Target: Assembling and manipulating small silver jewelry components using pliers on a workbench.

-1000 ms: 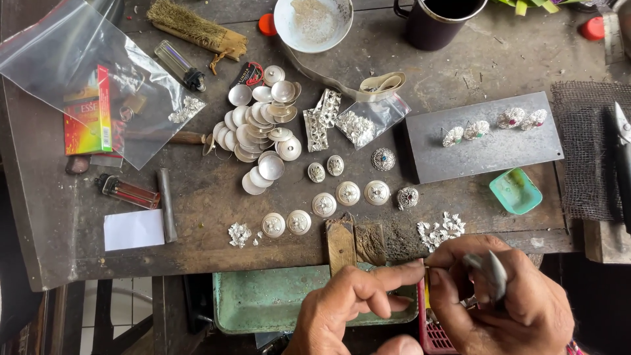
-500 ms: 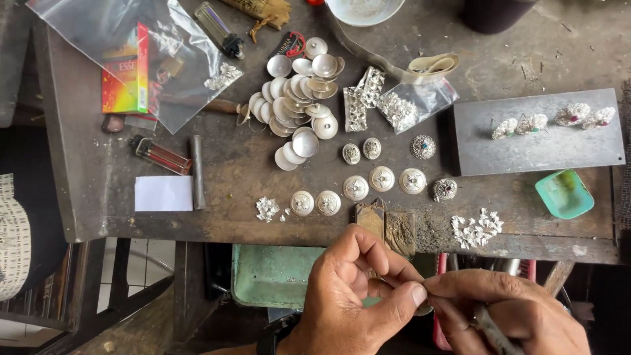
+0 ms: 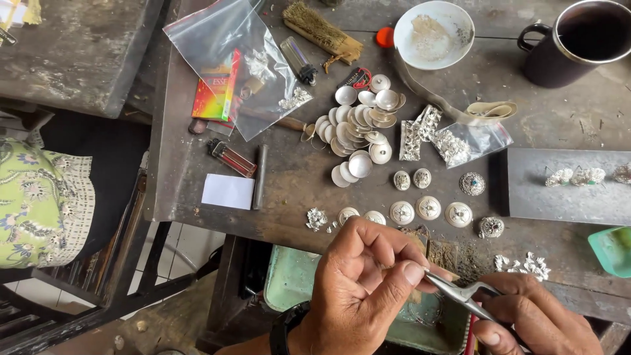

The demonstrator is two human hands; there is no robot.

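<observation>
On the tabletop (image 3: 289, 177) lay a heap of plain silver domes (image 3: 360, 128), too many and too overlapped to count, and below them seven decorated round buttons (image 3: 428, 207) in two loose rows, one white bowl (image 3: 432, 25), one dark mug (image 3: 578, 39), one brush (image 3: 322, 29), two clear plastic bags (image 3: 230, 66), one white paper slip (image 3: 227, 191) and one dark slab (image 3: 565, 190) carrying three small silver pieces. Compared with half a second earlier, the view had swung left, bringing the mug and bowl fully into sight, and both hands sat lower right. The left hand (image 3: 361, 289) was curled, its fingers (image 3: 411, 273) pinching something too small to make out at the tip of the tweezers (image 3: 460, 291). The right hand (image 3: 536, 322) gripped the tweezers by their handle, just below the tabletop edge, above a green tray (image 3: 296, 283).
</observation>
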